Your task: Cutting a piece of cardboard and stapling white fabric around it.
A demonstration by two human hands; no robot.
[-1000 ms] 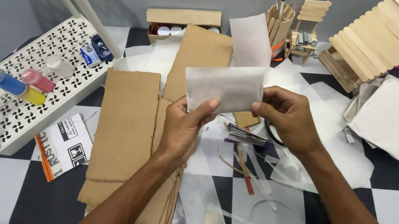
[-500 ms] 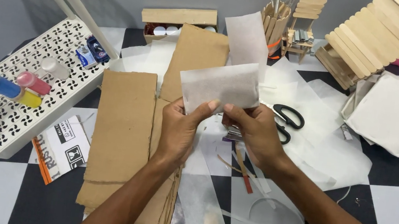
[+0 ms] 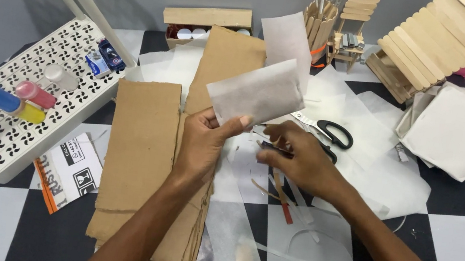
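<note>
My left hand (image 3: 204, 140) pinches the lower edge of a sheet of translucent white paper (image 3: 256, 94) and holds it up above the cardboard. My right hand (image 3: 297, 156) is lowered to the table just right of it, fingers curled around a small dark object that I cannot make out, with thin wooden strips (image 3: 281, 193) beneath. Black-handled scissors (image 3: 330, 134) lie just behind my right hand.
Brown cardboard sheets (image 3: 140, 153) lie at centre left. A white perforated shelf (image 3: 14, 110) with paint bottles (image 3: 7, 100) stands at left. A brush holder (image 3: 319, 21), a stick-built ramp (image 3: 436, 44), white folded paper (image 3: 459, 131) and a printed leaflet (image 3: 70, 170) surround the workspace.
My right hand has let go of the paper's right edge and dropped to the table near the scissors. The left hand alone now holds the sheet.
</note>
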